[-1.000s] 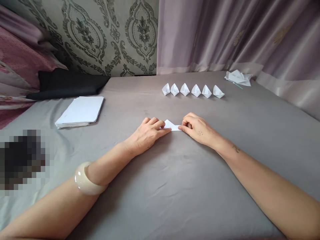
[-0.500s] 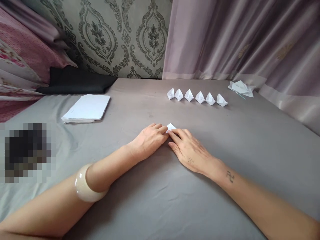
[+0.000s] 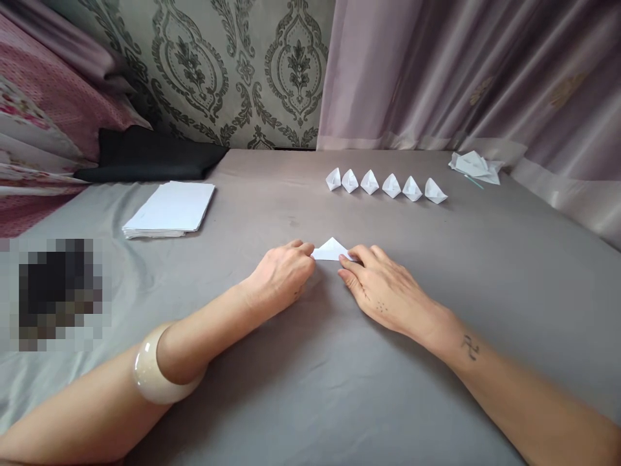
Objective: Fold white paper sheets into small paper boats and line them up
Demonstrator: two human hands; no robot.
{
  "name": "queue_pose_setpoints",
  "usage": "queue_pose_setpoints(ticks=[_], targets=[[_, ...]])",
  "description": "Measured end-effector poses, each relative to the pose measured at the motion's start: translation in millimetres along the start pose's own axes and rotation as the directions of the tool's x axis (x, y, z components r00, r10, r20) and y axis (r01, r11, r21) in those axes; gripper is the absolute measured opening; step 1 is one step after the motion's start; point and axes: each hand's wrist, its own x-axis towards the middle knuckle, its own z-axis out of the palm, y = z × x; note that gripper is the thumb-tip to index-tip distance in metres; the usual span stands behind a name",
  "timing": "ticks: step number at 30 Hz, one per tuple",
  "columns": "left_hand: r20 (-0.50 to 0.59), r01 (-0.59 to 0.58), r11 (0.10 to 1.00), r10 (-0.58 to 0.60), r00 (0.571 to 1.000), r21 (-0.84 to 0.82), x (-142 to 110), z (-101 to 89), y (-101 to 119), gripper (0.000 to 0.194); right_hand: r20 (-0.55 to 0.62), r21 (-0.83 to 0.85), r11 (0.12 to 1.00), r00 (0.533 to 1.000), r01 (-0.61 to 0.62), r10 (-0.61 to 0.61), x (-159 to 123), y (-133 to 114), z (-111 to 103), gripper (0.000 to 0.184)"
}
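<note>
A small folded white paper (image 3: pixel 331 250) with a peaked top lies on the grey sheet between my hands. My left hand (image 3: pixel 286 272), its fingers curled, grips the paper's left end; the fingertips are partly hidden. On the right end, my right hand (image 3: pixel 376 278) presses with its thumb and fingers closed on the edge. Beyond them, several folded white paper boats (image 3: pixel 369 182) stand in a row.
A stack of white paper (image 3: pixel 169 207) lies at the left. Scraps of folded white paper (image 3: pixel 475 166) rest at the back right beside a thin pale-green stick (image 3: pixel 474 182). Black cloth (image 3: pixel 150 155) lies at the back left. Curtains (image 3: pixel 417 71) hang behind the grey-covered surface.
My hands have moved apart, the left to the left and the right to the right, so more of the folded paper shows between them. The view has shifted slightly.
</note>
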Motion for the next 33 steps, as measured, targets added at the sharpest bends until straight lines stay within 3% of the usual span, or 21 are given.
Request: queue_pose_setpoints(ticks=[6,11,15,18,21,24,26,28,31,33], targets=[[-0.023,0.065,0.996,-0.066,0.998,-0.06,0.0,-0.9,1.3,0.023,-0.028,-0.013,0.998,0.998,-0.058,0.058,-2.0,7.5,-1.4,0.037],[-0.156,0.121,0.98,-0.145,0.977,-0.155,4.8,8.2,-6.5,0.019,-0.1,0.008,0.999,0.994,-0.05,0.051,-2.2,19.2,2.5,0.029],[-0.248,-0.009,0.987,-0.032,0.968,-0.162,9.2,16.8,-14.2,0.027,-0.153,0.161,0.976,0.974,-0.143,0.168,5.6,30.6,7.2,0.024],[-0.244,-0.078,0.994,0.059,0.968,-0.072,12.9,21.6,-15.3,0.032,-0.184,0.362,0.912,0.944,-0.195,0.275,13.6,37.5,12.4,0.016],[-0.253,-0.091,0.996,0.089,0.963,0.003,16.3,24.6,-15.3,0.032,-0.173,0.546,0.804,0.907,-0.237,0.385,19.6,41.2,15.7,0.023],[-0.308,-0.008,0.991,-0.033,0.951,-0.133,18.2,23.5,-16.1,0.03,-0.123,0.707,0.654,0.865,-0.267,0.486,22.0,40.1,13.7,0.03],[-0.328,0.078,0.919,-0.216,0.92,-0.387,18.2,20.6,-14.7,0.029,-0.068,0.816,0.524,0.86,-0.245,0.506,22.1,36.3,10.3,0.034],[-0.254,0.108,0.738,-0.361,0.897,-0.666,17.2,17.2,-9.5,0.03,-0.021,0.897,0.399,0.883,-0.191,0.469,21.1,30.2,7.3,0.042],[-0.104,0.085,0.434,-0.393,0.914,-0.897,14.6,14.3,5.1,0.034,-0.024,0.948,0.302,0.927,-0.097,0.374,18.4,19.4,6.8,0.044],[-0.065,0.062,0.326,-0.364,0.929,-0.943,13.0,14.5,15.6,0.035,-0.055,0.953,0.299,0.935,-0.055,0.35,16.6,13.5,9.7,0.034]])
